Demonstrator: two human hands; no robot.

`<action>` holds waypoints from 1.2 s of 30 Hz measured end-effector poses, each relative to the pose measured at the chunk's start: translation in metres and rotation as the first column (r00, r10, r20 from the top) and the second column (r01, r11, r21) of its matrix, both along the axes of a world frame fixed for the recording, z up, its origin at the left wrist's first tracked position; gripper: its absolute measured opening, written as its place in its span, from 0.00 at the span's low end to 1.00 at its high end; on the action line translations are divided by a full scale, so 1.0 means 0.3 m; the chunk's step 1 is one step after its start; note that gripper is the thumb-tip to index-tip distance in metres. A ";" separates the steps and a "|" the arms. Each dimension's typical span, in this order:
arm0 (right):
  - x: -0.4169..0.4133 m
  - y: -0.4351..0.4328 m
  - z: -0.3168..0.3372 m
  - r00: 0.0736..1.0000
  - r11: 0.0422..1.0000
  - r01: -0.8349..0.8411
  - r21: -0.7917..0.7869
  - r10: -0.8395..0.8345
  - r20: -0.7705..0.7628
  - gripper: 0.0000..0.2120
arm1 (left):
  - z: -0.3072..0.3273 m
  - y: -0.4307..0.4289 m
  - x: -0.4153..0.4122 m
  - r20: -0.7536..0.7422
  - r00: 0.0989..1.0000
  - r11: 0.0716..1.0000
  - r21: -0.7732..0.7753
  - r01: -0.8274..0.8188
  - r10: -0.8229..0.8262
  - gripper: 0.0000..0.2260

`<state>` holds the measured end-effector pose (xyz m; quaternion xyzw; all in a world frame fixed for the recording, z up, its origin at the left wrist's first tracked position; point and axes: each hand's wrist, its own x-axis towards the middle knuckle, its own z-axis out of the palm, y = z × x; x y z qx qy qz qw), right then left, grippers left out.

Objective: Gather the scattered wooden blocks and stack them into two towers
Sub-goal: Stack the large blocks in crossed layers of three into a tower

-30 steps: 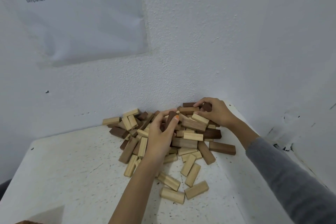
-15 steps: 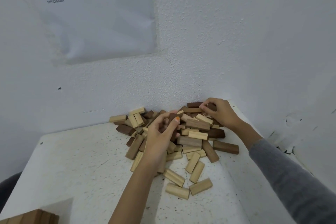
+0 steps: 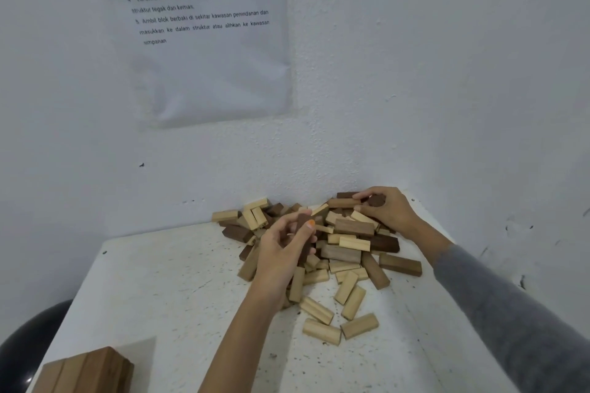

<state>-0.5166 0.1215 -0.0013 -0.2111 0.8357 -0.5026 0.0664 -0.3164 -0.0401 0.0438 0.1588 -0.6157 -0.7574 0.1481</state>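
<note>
Wooden pile [image 3: 351,254]: heaped at 12 o'clock.
Left grip [image 3: 281,252]: pinching a dark block [image 3: 302,228].
Right grip [image 3: 388,212]: clasping another dark piece [image 3: 376,200].
Risk: I fear lifting drags neighbours loose.

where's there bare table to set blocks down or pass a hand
Bare table lies left of the pile, down to the stacked blocks. A smaller patch sits before the loose blocks, right of the left forearm. Crowded: far corner, with pile, left hand, right hand.
</note>
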 end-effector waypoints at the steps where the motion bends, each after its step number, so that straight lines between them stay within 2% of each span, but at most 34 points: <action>1: 0.006 -0.004 0.003 1.000 0.999 0.000 -0.040 0.000 0.011 0.09 | 0.003 -0.001 0.003 -0.003 1.000 1.000 0.001 -0.003 0.003 0.10; 3: 0.016 -0.021 0.010 0.999 0.994 0.012 -0.107 -0.008 0.038 0.07 | 0.010 -0.004 0.008 -0.009 1.000 1.000 -0.011 -0.012 0.012 0.09; 6: 0.034 -0.057 0.014 0.992 0.987 0.100 -0.126 -0.088 0.095 0.04 | 0.013 -0.008 0.020 -0.005 1.000 0.999 -0.024 -0.024 0.024 0.09; 10: 0.058 -0.090 0.011 0.984 0.976 0.179 -0.126 -0.174 0.044 0.02 | 0.013 -0.009 0.045 -0.012 0.999 0.999 -0.040 -0.036 0.036 0.10; 14: 0.103 -0.111 0.041 0.973 0.944 0.230 -0.237 -0.229 0.033 0.05 | 0.017 -0.020 0.070 -0.018 0.999 0.999 -0.020 -0.040 0.040 0.10; 19: 0.240 -0.131 0.156 0.994 0.898 0.111 -0.427 -0.110 0.026 0.15 | 0.041 -0.034 0.106 -0.030 0.994 0.991 -0.078 -0.108 0.106 0.09; 23: 0.385 -0.147 0.221 0.990 0.862 0.074 -0.501 -0.001 0.144 0.08 | 0.061 -0.042 0.141 -0.068 0.984 0.979 -0.112 -0.171 0.164 0.10; 25: 0.456 -0.155 0.228 0.983 0.866 0.040 -0.498 0.056 0.176 0.04 | 0.066 -0.042 0.170 -0.093 0.980 0.971 -0.144 -0.190 0.177 0.09; 28: 0.561 -0.171 0.215 0.969 0.863 -0.023 -0.505 0.143 0.200 0.05 | 0.055 -0.043 0.220 -0.112 0.980 0.961 -0.202 -0.187 0.167 0.08; 32: 0.682 -0.195 0.166 0.963 0.875 -0.054 -0.482 0.173 0.207 0.05 | 0.011 -0.041 0.293 -0.053 0.991 0.978 -0.162 -0.130 0.123 0.08; 36: 0.779 -0.212 0.103 0.947 0.906 -0.037 -0.423 0.167 0.275 0.06 | -0.040 -0.036 0.379 -0.014 0.990 0.983 -0.115 -0.144 0.144 0.08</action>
